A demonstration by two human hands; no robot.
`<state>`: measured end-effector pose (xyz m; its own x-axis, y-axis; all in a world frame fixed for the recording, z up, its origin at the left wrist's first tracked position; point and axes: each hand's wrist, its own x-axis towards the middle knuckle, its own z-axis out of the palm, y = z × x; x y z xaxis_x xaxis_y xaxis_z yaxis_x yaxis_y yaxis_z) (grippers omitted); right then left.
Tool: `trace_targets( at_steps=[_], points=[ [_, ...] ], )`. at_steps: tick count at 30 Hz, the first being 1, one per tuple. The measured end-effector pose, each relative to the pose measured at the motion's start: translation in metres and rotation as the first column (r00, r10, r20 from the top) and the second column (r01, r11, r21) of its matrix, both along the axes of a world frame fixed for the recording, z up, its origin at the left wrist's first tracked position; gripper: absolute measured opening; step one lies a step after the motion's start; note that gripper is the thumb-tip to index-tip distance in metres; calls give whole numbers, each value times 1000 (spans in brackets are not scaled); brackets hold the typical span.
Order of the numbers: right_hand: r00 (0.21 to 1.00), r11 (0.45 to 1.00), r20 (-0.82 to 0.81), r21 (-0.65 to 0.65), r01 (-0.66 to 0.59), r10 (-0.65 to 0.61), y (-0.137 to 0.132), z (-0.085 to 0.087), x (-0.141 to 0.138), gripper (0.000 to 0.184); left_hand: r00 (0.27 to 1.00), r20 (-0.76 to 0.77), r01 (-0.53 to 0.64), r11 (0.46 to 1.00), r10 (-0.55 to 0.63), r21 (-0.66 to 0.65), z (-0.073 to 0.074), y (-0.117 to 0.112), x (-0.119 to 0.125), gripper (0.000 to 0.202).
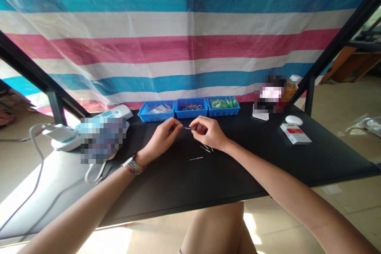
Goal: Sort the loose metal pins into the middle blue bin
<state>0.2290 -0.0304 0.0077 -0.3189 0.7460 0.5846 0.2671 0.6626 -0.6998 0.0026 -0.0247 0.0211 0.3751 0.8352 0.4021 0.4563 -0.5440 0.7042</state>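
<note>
A thin metal pin, shaped like a blind rivet, spans the small gap between my two hands above the black table. My left hand, with a banded watch at its wrist, pinches the pin's left end. Closed around the other end are the fingertips of my right hand. One similar loose pin lies on the table below, and a few more thin pins rest partly under my right hand. Just beyond the hands, a blue bin holds many metal pins.
Flanking it are a blue bin with clear plastic pieces and another with green pieces. A power strip and cables lie left. A small box, a white rounded object and a bottle stand right. Striped sheeting hangs behind.
</note>
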Motion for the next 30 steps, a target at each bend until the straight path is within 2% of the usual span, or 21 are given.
trace_targets(
  at_steps=[4, 11, 18, 21, 26, 30],
  points=[
    [1000, 1000, -13, -16, 10, -10, 1, -1, 0, 2, 999, 36, -21, 1000, 22, -12, 1, -1, 0, 36],
    [1000, 1000, 6, 22, -4, 4, -2, -1, -2, 9, 998, 59, -27, 999, 28, -21, 1, -2, -1, 40],
    [1000, 999, 8, 39, 29, -29, -2, -2, -4, 7, 999, 30, -37, 999, 37, -9, -5, 0, -3, 43],
    [997, 998, -68, -31, 46, -48, 2, -5, -4, 10, 999, 42, -6, 1000, 6, 9, -5, 0, -4, 34],
    [983, 967, -173, -254, 23, -69, 7, -11, -3, 23, 999, 18, 28, 993, -30, 112, -4, 0, -4, 21],
    [980, 959, -185, -284, 16, -71, 6, -11, -3, 25, 999, -8, 44, 987, -44, 152, -3, -1, -5, 19]
  ],
)
